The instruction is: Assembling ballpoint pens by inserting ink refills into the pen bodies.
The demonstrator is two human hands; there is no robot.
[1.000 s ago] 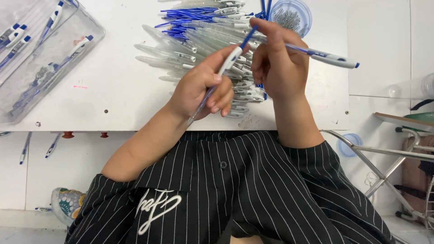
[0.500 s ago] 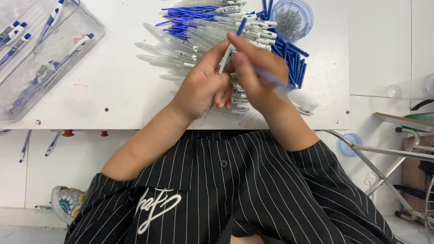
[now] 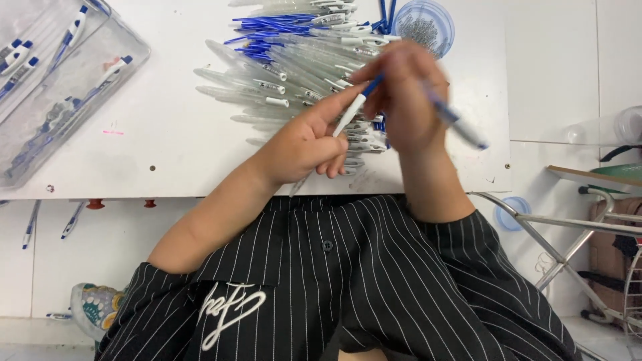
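So the white counter (image 3: 167,134) is basically a pen assembly station. Top left there's a clear plastic tray (image 3: 73,93) with finished blue-and-white pens lying in it, well apart from the hands. In the middle sits a big fanned-out pile of clear pen barrels (image 3: 281,73) with blue refills mixed in at the far side, and just past that, a small round blue tub (image 3: 424,27) of tiny parts, probably springs, though too small to say for sure.

The left hand (image 3: 301,144) is closed around a white-and-clear pen barrel (image 3: 349,115), pinched between thumb and fingers with its upper end angled toward the other hand. The right hand (image 3: 406,100) is blurred but clearly holding a second pen (image 3: 461,128), white tip sticking out lower right, while its fingertips meet the blue end of the left hand's barrel.

My take on doing this bit well: keep the barrel steady and tilted, line the blue piece up straight with the opening, and press along the axis rather than sideways, so nothing bends or jams.
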